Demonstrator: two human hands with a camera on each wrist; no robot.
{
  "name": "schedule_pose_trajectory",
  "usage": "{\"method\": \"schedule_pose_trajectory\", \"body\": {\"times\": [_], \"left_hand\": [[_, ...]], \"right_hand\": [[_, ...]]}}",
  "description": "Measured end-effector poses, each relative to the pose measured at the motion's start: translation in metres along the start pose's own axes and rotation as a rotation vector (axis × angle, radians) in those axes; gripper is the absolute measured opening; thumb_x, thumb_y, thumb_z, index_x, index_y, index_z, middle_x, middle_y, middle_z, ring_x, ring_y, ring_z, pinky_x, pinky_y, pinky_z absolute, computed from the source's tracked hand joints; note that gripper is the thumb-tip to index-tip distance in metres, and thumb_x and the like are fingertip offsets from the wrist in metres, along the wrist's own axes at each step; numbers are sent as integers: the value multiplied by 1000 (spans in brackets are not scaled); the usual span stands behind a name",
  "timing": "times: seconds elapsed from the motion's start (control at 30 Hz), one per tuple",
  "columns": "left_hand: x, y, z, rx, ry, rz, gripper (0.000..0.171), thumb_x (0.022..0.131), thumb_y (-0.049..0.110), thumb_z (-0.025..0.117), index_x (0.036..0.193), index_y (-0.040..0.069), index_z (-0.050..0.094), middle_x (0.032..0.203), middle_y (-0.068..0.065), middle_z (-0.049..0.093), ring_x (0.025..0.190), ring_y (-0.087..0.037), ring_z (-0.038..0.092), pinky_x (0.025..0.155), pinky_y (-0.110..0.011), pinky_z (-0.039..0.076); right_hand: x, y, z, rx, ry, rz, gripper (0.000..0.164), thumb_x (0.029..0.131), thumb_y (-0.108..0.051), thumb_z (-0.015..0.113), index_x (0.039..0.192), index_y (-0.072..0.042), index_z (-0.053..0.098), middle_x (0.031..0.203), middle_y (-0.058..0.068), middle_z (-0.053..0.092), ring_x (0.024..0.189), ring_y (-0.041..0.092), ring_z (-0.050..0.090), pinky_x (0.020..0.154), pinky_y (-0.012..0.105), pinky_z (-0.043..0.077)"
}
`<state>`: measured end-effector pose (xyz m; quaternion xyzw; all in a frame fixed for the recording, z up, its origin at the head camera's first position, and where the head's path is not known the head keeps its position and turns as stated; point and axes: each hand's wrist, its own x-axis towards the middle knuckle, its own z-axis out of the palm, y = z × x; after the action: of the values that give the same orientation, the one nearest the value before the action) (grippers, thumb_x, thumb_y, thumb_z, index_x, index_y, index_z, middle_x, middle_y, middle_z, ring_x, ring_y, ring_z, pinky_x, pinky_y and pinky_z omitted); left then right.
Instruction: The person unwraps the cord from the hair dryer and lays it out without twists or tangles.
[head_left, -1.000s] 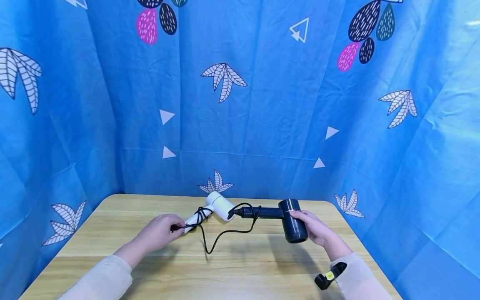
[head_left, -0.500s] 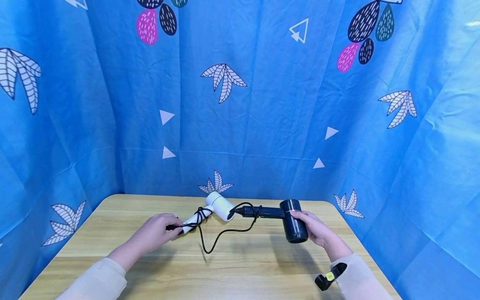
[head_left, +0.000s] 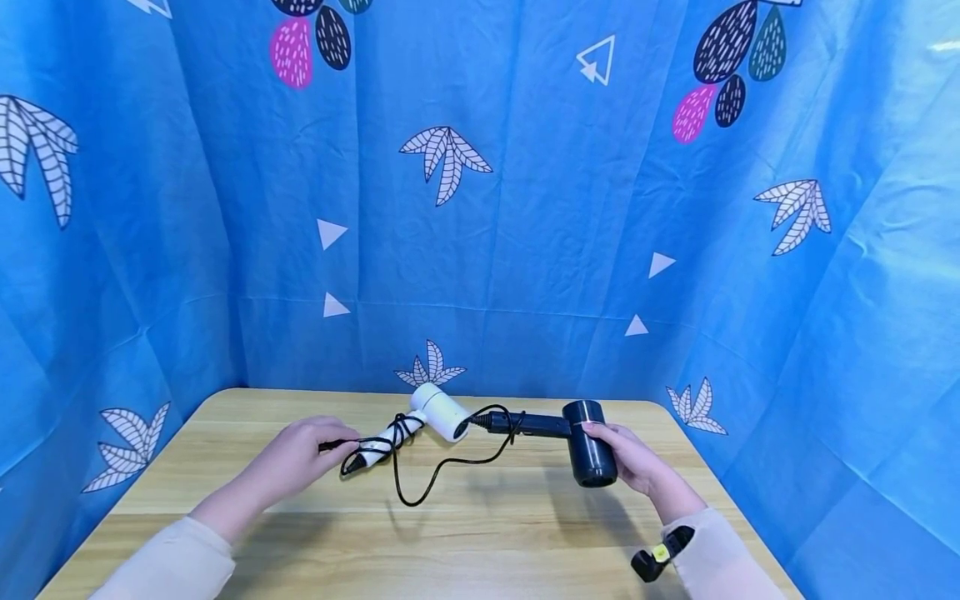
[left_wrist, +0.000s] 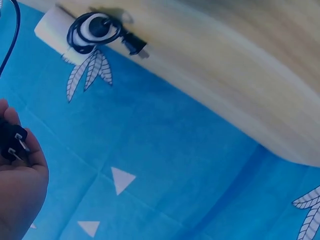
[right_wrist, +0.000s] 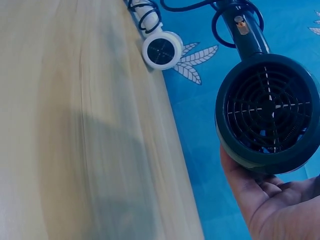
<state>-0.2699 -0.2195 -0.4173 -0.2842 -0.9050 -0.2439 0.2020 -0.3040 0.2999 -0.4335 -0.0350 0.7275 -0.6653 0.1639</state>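
Note:
In the head view my right hand [head_left: 630, 460] grips the barrel of a dark hair dryer [head_left: 591, 457], raised above the table with its handle pointing left. The right wrist view faces the dryer's round grille [right_wrist: 269, 107], with fingers and thumb round the barrel below. A thin black cord [head_left: 442, 468] loops round that handle and sags across to my left hand [head_left: 300, 460]. Between its fingers the left hand pinches a black plug [left_wrist: 14, 140], whose metal prongs show in the left wrist view. A white hair dryer [head_left: 444, 412] lies just beyond, between the hands.
The white dryer's own cord is wound round its handle [head_left: 393, 437], and its plug [left_wrist: 134, 44] shows in the left wrist view. Under everything is a pale wooden table [head_left: 420, 554]. A patterned blue curtain [head_left: 480, 250] encloses the back and sides.
My left hand has moved left and slightly back with the plug, uncovering the end of the white dryer's handle. The dark dryer and right hand have hardly moved.

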Motion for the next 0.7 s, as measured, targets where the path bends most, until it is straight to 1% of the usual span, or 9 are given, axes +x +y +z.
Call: {"method": "schedule_pose_trajectory", "body": {"times": [0.1,0.23,0.4,0.53,0.63,0.7], "left_hand": [[3,5,-7,-13,10,1,12,92,17,74,102,18,79,102,5,73,99,-23,69,86,-46,55],[8,9,-16,-46,17,-5,12,93,17,73,104,16,78,104,2,74,100,-25,69,87,-47,55],[14,14,-25,-68,26,-28,14,93,18,72,105,14,78,107,-3,73,102,-28,69,87,-48,55],[22,18,-34,-74,34,-28,14,94,19,72,105,14,79,103,2,72,91,-18,67,77,-39,56],[30,21,-42,-82,53,1,14,95,19,71,105,15,79,99,8,70,86,-11,64,72,-31,55],[36,23,-47,-84,75,29,13,94,17,71,105,14,79,98,9,71,86,-10,64,71,-30,55]], "right_hand": [[0,2,-1,0,6,0,74,103,-41,48,148,13,22,113,13,62,97,21,66,84,36,56],[0,4,-2,3,25,4,75,102,-41,50,147,12,22,114,14,62,97,22,67,84,36,56],[1,8,-3,-5,34,10,75,102,-41,51,147,12,23,115,16,62,97,23,67,85,37,56],[1,11,-3,-10,25,6,74,102,-40,51,147,13,24,115,16,63,98,24,67,85,39,57],[1,12,-3,-7,21,5,74,102,-39,51,146,13,25,114,16,63,98,25,67,85,40,57],[1,13,-3,-7,22,9,74,101,-39,51,146,13,25,114,16,63,98,25,67,85,40,57]]}}
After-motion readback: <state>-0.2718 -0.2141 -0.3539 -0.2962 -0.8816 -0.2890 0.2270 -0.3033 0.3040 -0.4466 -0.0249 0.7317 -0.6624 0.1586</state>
